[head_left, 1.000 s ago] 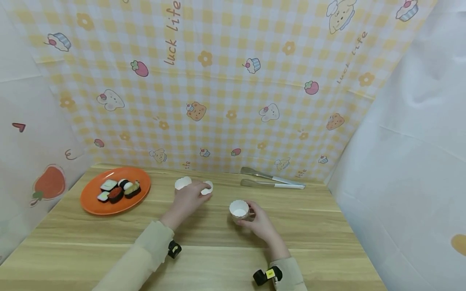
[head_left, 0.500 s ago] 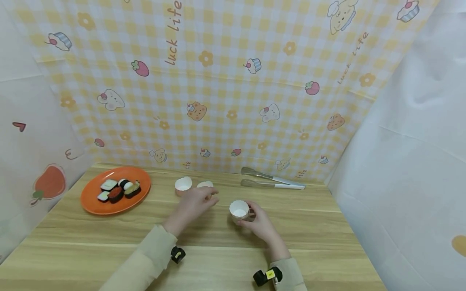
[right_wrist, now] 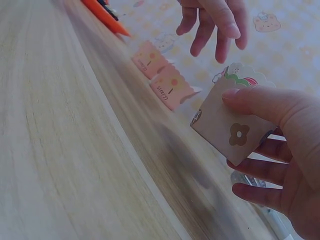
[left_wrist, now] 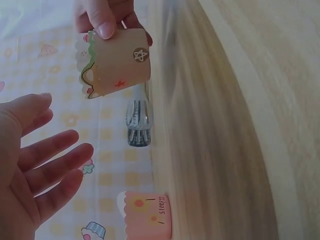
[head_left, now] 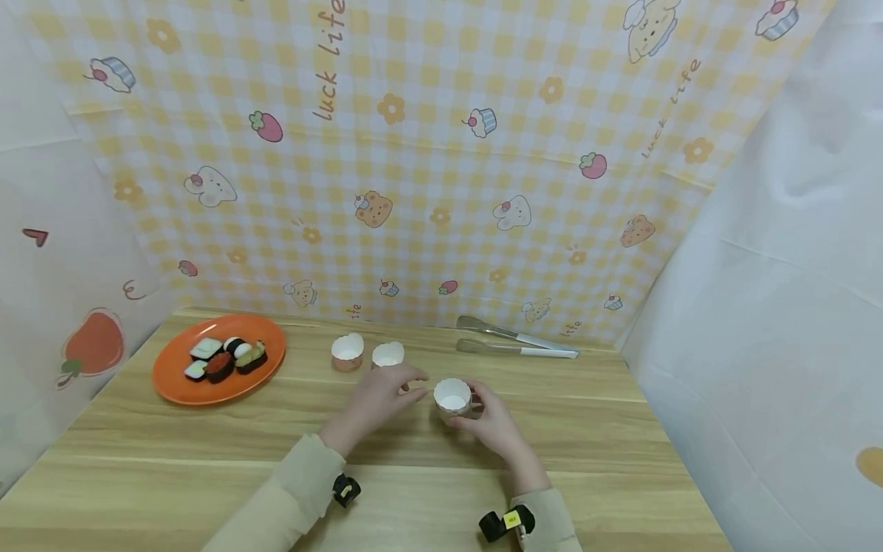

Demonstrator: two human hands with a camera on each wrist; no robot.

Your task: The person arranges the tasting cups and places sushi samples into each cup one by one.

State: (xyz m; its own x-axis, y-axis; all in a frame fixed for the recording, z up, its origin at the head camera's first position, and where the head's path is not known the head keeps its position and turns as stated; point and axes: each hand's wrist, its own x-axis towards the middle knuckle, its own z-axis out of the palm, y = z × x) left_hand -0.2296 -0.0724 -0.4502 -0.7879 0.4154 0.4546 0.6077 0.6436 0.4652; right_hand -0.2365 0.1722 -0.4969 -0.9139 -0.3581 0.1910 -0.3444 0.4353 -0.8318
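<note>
My right hand (head_left: 493, 422) grips a beige paper baking cup (head_left: 453, 397) with a scalloped rim and white inside. The right wrist view shows thumb and fingers on either side of this cup (right_wrist: 235, 120), which is held a little above the table. My left hand (head_left: 379, 395) is empty, its fingers spread and slightly bent, just left of the held cup and apart from it. Two pink paper cups stand beyond the left hand: one cup (head_left: 347, 353) in full view, the other cup (head_left: 388, 355) partly covered by that hand.
An orange plate (head_left: 165, 379) with several sushi pieces (head_left: 221, 366) lies at the back left of the wooden table (head_left: 607, 460). Metal tongs (head_left: 517, 345) with white handles lie at the back right, near the checkered cloth (head_left: 441, 153).
My left hand has come away from the pink cups, moving right and nearer, towards the held cup. The right hand stays in place with its cup.
</note>
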